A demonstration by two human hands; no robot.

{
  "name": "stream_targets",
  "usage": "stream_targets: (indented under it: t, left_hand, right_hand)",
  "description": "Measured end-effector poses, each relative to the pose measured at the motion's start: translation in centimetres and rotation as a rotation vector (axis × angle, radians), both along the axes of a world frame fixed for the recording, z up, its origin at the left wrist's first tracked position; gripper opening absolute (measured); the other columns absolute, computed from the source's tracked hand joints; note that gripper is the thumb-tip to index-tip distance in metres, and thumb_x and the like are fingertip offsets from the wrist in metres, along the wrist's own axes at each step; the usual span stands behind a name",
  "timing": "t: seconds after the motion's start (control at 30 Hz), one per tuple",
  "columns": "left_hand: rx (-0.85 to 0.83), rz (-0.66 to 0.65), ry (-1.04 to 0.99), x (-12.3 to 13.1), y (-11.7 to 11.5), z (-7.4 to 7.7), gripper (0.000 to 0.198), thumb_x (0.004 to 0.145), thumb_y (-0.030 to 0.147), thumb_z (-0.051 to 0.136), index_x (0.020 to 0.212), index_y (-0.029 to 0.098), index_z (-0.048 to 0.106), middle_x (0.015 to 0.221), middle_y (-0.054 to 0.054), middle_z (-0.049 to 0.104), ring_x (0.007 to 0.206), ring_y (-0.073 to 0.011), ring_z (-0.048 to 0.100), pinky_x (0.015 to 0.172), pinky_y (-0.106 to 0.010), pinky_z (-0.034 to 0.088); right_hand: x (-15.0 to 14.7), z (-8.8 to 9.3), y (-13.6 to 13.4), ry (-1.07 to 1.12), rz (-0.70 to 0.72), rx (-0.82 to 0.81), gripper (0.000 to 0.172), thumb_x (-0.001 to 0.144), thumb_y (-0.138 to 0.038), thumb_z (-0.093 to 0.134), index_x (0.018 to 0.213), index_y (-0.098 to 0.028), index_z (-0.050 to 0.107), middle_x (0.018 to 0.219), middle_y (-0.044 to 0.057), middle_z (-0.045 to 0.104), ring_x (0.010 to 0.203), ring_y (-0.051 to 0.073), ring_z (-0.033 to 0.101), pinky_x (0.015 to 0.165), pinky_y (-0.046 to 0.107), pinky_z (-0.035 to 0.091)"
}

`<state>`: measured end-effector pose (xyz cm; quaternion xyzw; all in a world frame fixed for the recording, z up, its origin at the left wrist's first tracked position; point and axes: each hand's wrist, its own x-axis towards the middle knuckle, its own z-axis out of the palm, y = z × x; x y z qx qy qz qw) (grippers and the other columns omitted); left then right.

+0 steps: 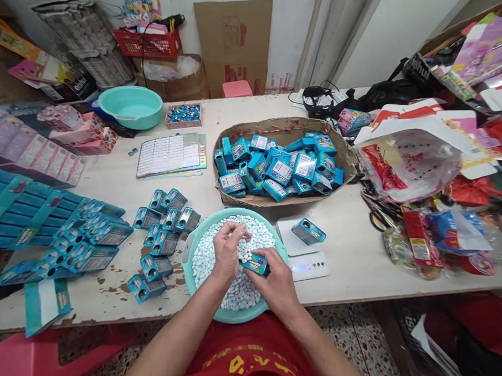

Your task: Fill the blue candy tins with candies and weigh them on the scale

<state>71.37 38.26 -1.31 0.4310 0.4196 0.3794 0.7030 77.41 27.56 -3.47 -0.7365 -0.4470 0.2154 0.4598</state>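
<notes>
My right hand [275, 280] is wrapped round a small blue candy box [256, 264], holding it tilted low over a turquoise basin [188, 274]. White candies [208, 258] fill much of the basin, and several sit at the box's left end. Just left of the box, my left hand [228, 248] has its fingers curled together above the candies; what they hold, if anything, is hidden. To the right of the basin another blue candy box [309, 231] rests on a white digital scale [309, 266].
A cardboard carton [284, 199] of blue boxes stands behind the basin. Several boxes with round holes [165, 242] stand at left, beside stacked flat blue cartons [9, 208]. Sticker sheets [169, 157], an empty-looking basin [132, 108], scissors [376, 218] and plastic bags [410, 161] lie around.
</notes>
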Motion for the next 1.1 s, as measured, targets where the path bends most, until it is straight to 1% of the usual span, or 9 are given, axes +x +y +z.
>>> stream_targets:
  t: [0.2, 0.4, 0.53, 0.67, 0.73, 0.8, 0.9, 0.97, 1.1]
  left_hand:
    - [0.038, -0.022, 0.005, 0.1, -0.4, 0.3, 0.02, 0.075, 0.033, 0.064, 0.068, 0.016, 0.056, 0.058, 0.001, 0.058, 0.057, -0.012, 0.054, 0.062, -0.026, 0.044]
    - [0.034, -0.021, -0.055, 0.0, -0.7, 0.9, 0.018, 0.078, 0.031, 0.061, 0.069, 0.017, 0.055, 0.059, 0.002, 0.057, 0.056, -0.0108, 0.054, 0.06, -0.024, 0.044]
    - [-0.062, -0.095, -0.071, 0.3, -1.5, 1.1, 0.022, 0.078, 0.035, 0.062, 0.069, 0.018, 0.052, 0.043, 0.007, 0.042, 0.039, -0.008, 0.041, 0.042, -0.02, 0.032]
    - [-0.067, -0.107, -0.09, 0.4, -1.1, 0.9, 0.024, 0.075, 0.036, 0.065, 0.067, 0.018, 0.051, 0.042, 0.008, 0.034, 0.036, -0.0056, 0.028, 0.038, -0.019, 0.022]
    - [-0.031, -0.065, -0.059, 0.1, 0.2, 0.1, 0.024, 0.076, 0.039, 0.063, 0.069, 0.019, 0.052, 0.042, 0.009, 0.031, 0.037, -0.0061, 0.024, 0.038, -0.019, 0.019]
    - [0.076, -0.115, 0.094, -0.4, 2.1, -1.5, 0.023, 0.077, 0.041, 0.06, 0.069, 0.019, 0.056, 0.045, 0.006, 0.039, 0.041, -0.0085, 0.032, 0.042, -0.02, 0.026]
    - [0.396, -0.337, 0.534, -0.9, 4.4, -4.6, 0.015, 0.074, 0.033, 0.063, 0.066, 0.021, 0.062, 0.068, -0.003, 0.062, 0.068, -0.0184, 0.054, 0.065, -0.029, 0.042]
    - [0.657, -0.406, 0.735, -0.4, 4.9, -6.7, 0.007, 0.076, 0.027, 0.061, 0.075, 0.022, 0.066, 0.09, -0.006, 0.067, 0.09, -0.0245, 0.055, 0.082, -0.037, 0.04]
    - [1.034, -0.52, 0.716, 1.9, 3.9, -9.4, 0.021, 0.088, 0.029, 0.048, 0.098, 0.021, 0.064, 0.109, -0.009, 0.062, 0.104, -0.0244, 0.05, 0.094, -0.039, 0.035]
  right_hand:
    - [0.4, 0.9, -0.2, -0.029, -0.061, 0.022, 0.025, 0.075, -0.017, 0.064, 0.099, -0.021, 0.057, 0.094, 0.004, 0.06, 0.091, 0.021, 0.058, 0.078, 0.032, 0.046]
    - [0.5, 1.3, -0.2, -0.016, -0.017, 0.041, 0.027, 0.075, -0.015, 0.064, 0.1, -0.021, 0.058, 0.094, 0.004, 0.06, 0.091, 0.021, 0.057, 0.078, 0.031, 0.046]
    - [0.4, 0.7, -0.3, 0.01, -0.038, 0.023, 0.025, 0.074, -0.013, 0.064, 0.098, -0.021, 0.059, 0.091, 0.004, 0.059, 0.088, 0.02, 0.057, 0.076, 0.031, 0.046]
    - [0.8, 0.3, -0.8, 0.074, -0.056, 0.026, 0.023, 0.075, -0.017, 0.065, 0.097, -0.021, 0.06, 0.093, 0.004, 0.061, 0.089, 0.02, 0.059, 0.076, 0.03, 0.048]
    - [1.1, 0.5, -1.5, 0.099, -0.082, 0.045, 0.023, 0.077, -0.023, 0.067, 0.099, -0.021, 0.06, 0.095, 0.005, 0.061, 0.091, 0.02, 0.059, 0.078, 0.031, 0.049]
    - [1.6, 0.7, -2.5, 0.108, -0.112, 0.073, 0.025, 0.078, -0.027, 0.068, 0.102, -0.022, 0.06, 0.098, 0.005, 0.061, 0.093, 0.02, 0.059, 0.08, 0.031, 0.05]
    - [2.1, 0.6, -3.8, 0.107, -0.114, 0.105, 0.027, 0.079, -0.03, 0.069, 0.102, -0.022, 0.061, 0.099, 0.006, 0.062, 0.094, 0.02, 0.06, 0.08, 0.032, 0.051]
    - [2.3, 0.3, -4.3, 0.11, -0.106, 0.099, 0.026, 0.079, -0.031, 0.069, 0.102, -0.022, 0.062, 0.098, 0.006, 0.062, 0.092, 0.021, 0.061, 0.079, 0.032, 0.052]
    - [2.5, -0.3, -4.6, 0.101, -0.126, 0.081, 0.028, 0.078, -0.033, 0.07, 0.103, -0.021, 0.062, 0.097, 0.006, 0.062, 0.092, 0.021, 0.061, 0.079, 0.033, 0.052]
